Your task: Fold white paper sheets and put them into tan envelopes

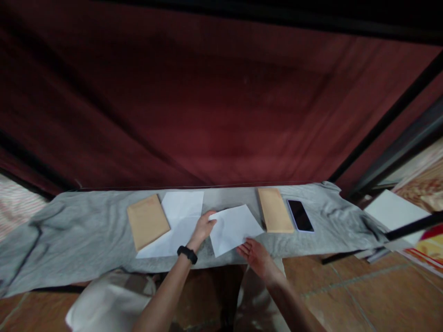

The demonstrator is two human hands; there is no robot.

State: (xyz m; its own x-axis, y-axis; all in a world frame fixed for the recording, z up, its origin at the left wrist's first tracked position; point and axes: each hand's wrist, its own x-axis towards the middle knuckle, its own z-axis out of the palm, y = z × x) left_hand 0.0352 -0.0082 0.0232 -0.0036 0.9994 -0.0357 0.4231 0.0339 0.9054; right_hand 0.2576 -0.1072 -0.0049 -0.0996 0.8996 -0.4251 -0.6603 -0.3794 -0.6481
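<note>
The sheet [232,227] is matt paper, the table cover [93,230] rumpled cloth.

Over one grey cloth [93,226]: two white sheets [236,229], two brown rectangles [148,222], one phone [300,216], one black wristband [187,254].

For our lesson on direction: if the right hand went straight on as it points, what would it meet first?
Most likely the white sheet held by the left hand; the right hand is at its near edge, though depth leaves contact unclear.
</note>
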